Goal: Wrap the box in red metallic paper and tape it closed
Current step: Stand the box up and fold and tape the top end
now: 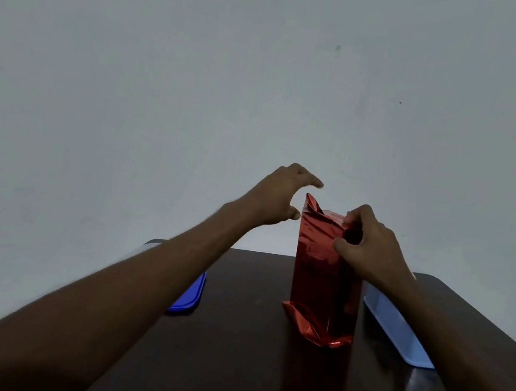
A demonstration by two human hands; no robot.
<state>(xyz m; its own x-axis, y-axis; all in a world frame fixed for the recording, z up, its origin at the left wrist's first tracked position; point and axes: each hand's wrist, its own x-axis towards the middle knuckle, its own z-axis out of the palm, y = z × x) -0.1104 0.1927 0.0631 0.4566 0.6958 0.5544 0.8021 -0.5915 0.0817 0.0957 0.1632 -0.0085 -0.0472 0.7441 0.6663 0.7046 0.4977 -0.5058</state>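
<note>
A tall box covered in red metallic paper (319, 270) stands upright on the dark table (229, 340), right of centre. Loose paper crumples out at its bottom end and sticks up in a point at its top left corner. My right hand (369, 244) grips the upper right side of the wrapped box, fingers curled over the paper's top edge. My left hand (280, 195) hovers just left of the top, fingers spread and relaxed, thumb close to the paper but holding nothing. No tape is visible.
A blue flat lid (191, 295) lies on the table to the left, partly under my left forearm. A pale blue container (396, 331) lies to the right, beneath my right forearm. A plain grey wall stands behind the table.
</note>
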